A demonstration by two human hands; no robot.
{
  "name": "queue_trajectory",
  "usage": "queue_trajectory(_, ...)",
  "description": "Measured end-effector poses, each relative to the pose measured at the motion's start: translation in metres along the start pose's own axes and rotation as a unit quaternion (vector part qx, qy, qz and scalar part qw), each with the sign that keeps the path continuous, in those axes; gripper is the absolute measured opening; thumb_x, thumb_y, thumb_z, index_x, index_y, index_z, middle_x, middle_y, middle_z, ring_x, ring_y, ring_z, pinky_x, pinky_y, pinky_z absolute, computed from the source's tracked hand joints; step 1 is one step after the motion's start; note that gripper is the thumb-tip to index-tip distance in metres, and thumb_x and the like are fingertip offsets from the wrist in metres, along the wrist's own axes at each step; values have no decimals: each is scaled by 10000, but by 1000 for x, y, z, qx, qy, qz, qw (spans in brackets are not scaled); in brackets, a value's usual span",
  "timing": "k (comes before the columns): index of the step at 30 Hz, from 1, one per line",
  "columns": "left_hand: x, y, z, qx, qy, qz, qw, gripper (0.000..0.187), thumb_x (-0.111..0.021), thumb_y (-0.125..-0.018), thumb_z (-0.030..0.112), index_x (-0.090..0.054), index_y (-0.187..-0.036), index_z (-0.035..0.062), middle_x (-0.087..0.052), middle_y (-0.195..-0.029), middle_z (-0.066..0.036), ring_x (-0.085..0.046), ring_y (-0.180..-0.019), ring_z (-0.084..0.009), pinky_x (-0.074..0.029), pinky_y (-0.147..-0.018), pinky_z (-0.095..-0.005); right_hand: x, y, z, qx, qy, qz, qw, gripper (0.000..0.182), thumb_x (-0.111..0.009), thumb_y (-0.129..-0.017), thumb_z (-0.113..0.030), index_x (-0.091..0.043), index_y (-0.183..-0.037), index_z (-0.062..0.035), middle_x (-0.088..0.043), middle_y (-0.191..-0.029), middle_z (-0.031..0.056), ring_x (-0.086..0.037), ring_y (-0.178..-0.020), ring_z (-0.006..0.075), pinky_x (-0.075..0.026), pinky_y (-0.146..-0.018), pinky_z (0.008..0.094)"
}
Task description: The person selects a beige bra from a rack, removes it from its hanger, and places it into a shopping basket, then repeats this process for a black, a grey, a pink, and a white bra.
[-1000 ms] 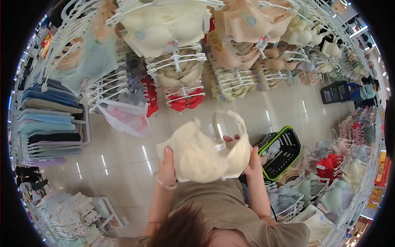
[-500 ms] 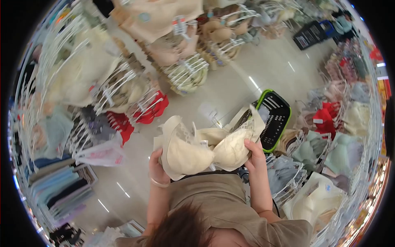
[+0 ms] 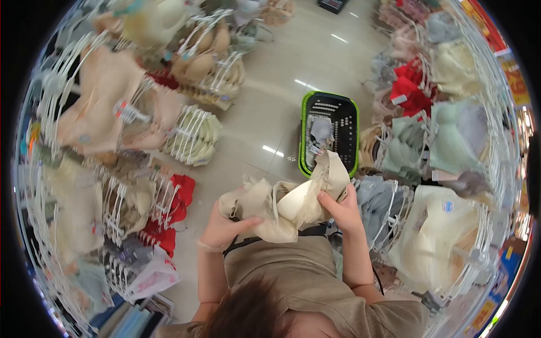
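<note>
Left hand and right hand both pinch a cream bra, one at each side, with the thumbs lying over the fabric. It is held up in front of the brown shirt, above the tiled floor, its cups folded and crumpled, with one cup's smooth hollow turned upward. A pale band circles the left wrist. Just beyond, a black basket with a green rim holds a greyish item. Grey bras hang near the right hand; red bras and a whitish plastic bag hang leftward.
</note>
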State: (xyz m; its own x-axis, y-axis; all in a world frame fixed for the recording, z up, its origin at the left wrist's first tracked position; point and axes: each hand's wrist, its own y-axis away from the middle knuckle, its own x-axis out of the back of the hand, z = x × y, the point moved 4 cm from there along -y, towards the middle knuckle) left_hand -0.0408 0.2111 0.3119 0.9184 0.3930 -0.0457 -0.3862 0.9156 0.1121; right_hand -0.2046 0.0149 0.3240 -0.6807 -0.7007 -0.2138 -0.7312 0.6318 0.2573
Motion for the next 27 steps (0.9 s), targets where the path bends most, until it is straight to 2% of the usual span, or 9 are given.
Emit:
queue_trajectory(2,-10,-21,-1,91,156,82,980,400,-732,-791,52,-596,-1160,-21,-663,-1062,-63,-608,-1000,-139,-462,-946,-316,16,2,-1,11,-25,67,997,335,-668,-857,-48,-532,-1158,9,-629,-1042,46,-601,-927,110,-487,-829,271)
queue_trajectory(6,-21,-54,-12,83,146,84,982,391,-663,-867,91,-545,-1221,-24,-643,-1126,-98,-600,-1047,-155,-456,-973,-340,50,5,-5,39,-94,206,973,372,-651,-869,-50,-510,-1207,16,-624,-1090,78,-611,-961,139,-504,-858,295)
queue_trajectory(9,-39,-82,-15,97,230,58,967,491,-556,-954,316,-457,-1323,8,-564,-1274,-139,-565,-1149,-235,-421,-1020,-411,65,1,-9,49,-125,262,956,373,-650,-871,-41,-509,-1211,16,-622,-1095,80,-609,-965,138,-506,-854,288)
queue_trajectory(12,-53,-108,-26,208,414,20,886,506,-387,-1011,383,-422,-1344,4,-549,-1296,-176,-547,-1191,-271,-437,-1023,-404,76,-9,-7,38,-125,308,942,366,-647,-874,-31,-504,-1209,15,-617,-1092,77,-599,-969,134,-491,-855,284)
queue_trajectory(14,-58,-122,-47,296,555,-16,777,577,-307,-1010,471,-430,-1349,20,-524,-1331,-169,-523,-1218,-300,-417,-1049,-424,86,-18,0,29,-119,326,937,376,-648,-874,-32,-495,-1215,13,-608,-1096,77,-591,-976,130,-483,-859,281)
queue_trajectory(17,-59,-157,-46,296,613,-68,729,568,-319,-1010,468,-425,-1360,33,-514,-1346,-152,-511,-1233,-299,-409,-1057,-428,100,-33,14,46,-101,364,925,420,-637,-887,-49,-450,-1260,-2,-571,-1128,80,-562,-992,125,-457,-871,265)
queue_trajectory(20,-55,-200,-34,333,554,-59,761,581,-329,-997,494,-472,-1328,38,-560,-1291,-147,-550,-1182,-295,-438,-1024,-436,108,-47,16,29,14,434,900,431,-584,-929,-92,-393,-1310,-32,-510,-1201,99,-524,-1007,132,-433,-887,259)
queue_trajectory(24,-52,-250,-28,336,520,-78,781,590,-325,-998,500,-458,-1340,37,-558,-1298,-146,-547,-1189,-289,-438,-1025,-432,76,-78,9,31,0,305,952,594,-556,-954,-205,-265,-1438,-22,-370,-1436,177,-331,-1369,279,-244,-1119,384)
queue_trajectory(27,-55,-277,-37,371,487,-98,785,600,-324,-999,502,-442,-1349,29,-551,-1308,-140,-543,-1198,-282,-442,-1024,-420,43,-114,-10,72,-160,167,970,866,-699,-856,-235,-150,-1493,-28,-333,-1468,157,-339,-1360,262,-259,-1112,374)
